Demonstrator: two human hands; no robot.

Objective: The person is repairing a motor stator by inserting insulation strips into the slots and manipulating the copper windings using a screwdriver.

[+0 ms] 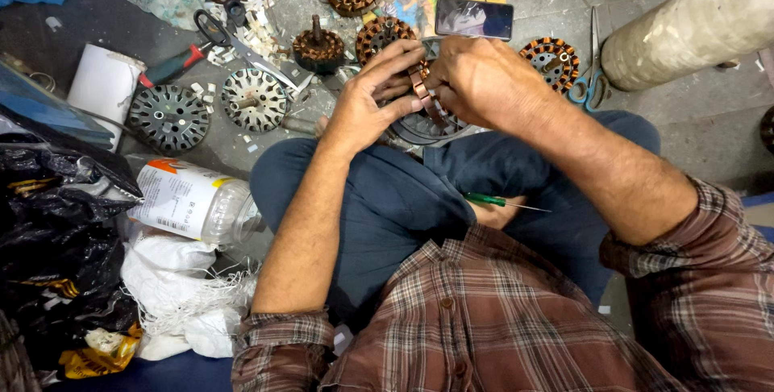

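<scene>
Both hands, left (367, 102) and right (476, 78), grip a round slotted stator (427, 122) with copper coils; bare metal cores (169, 118), scissors (234, 37) and a phone (474, 18) crowd the floor (709, 126).

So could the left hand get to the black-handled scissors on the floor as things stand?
Probably yes. The black-handled scissors lie uncovered on the floor, ahead and to the left of the left hand, with only paper scraps around them. But that hand is gripping the stator with the right hand.

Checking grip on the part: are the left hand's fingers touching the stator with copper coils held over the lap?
Touching. The head view shows the left hand with its fingers pressed onto the coils of the stator.
</scene>
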